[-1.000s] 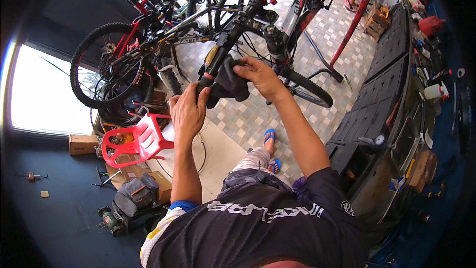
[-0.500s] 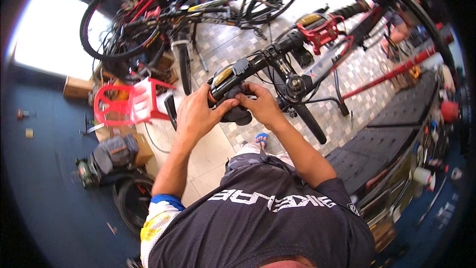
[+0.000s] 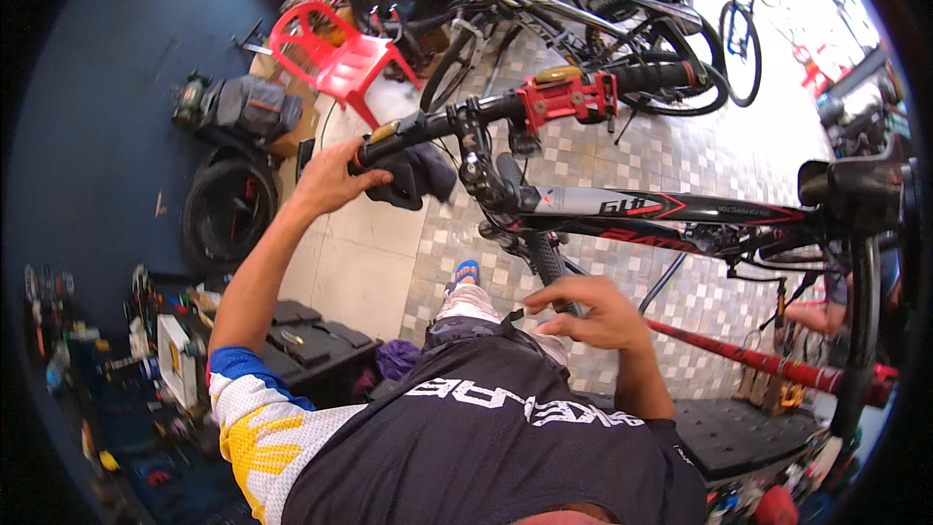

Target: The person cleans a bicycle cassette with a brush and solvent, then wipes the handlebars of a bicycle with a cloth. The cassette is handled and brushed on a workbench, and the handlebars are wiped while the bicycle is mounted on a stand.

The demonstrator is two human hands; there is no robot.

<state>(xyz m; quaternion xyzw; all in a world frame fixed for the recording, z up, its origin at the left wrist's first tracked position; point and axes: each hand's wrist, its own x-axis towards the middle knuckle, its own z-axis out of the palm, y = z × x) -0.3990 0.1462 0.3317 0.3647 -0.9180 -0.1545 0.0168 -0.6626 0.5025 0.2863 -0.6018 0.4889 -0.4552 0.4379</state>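
My left hand (image 3: 332, 178) is closed round the left end of a bicycle handlebar (image 3: 431, 124), its thumb lying against a dark cloth (image 3: 413, 177) that hangs below the bar. Whether the fingers also grip the cloth is hidden. Away from the bar, my right hand (image 3: 595, 313) hovers near my waist, holding nothing, with its fingers curved and apart, beside the front tyre (image 3: 546, 262). The handlebar carries a red clamp-like mount (image 3: 568, 102). The grey, black and red bicycle frame (image 3: 622, 206) stretches off to the right.
A dark post with a clamp head (image 3: 855, 196) stands at the right, near a red bar (image 3: 748, 355). Several bicycles (image 3: 583, 15) crowd the back, by a red plastic chair (image 3: 345, 60). Loose tyres (image 3: 230, 209) lean at the left wall; a black workbench (image 3: 321, 335) is below.
My right hand has let go of the cloth and moved down and right towards my waist. My left hand remains at the bar's end. The whole view has turned to the left.
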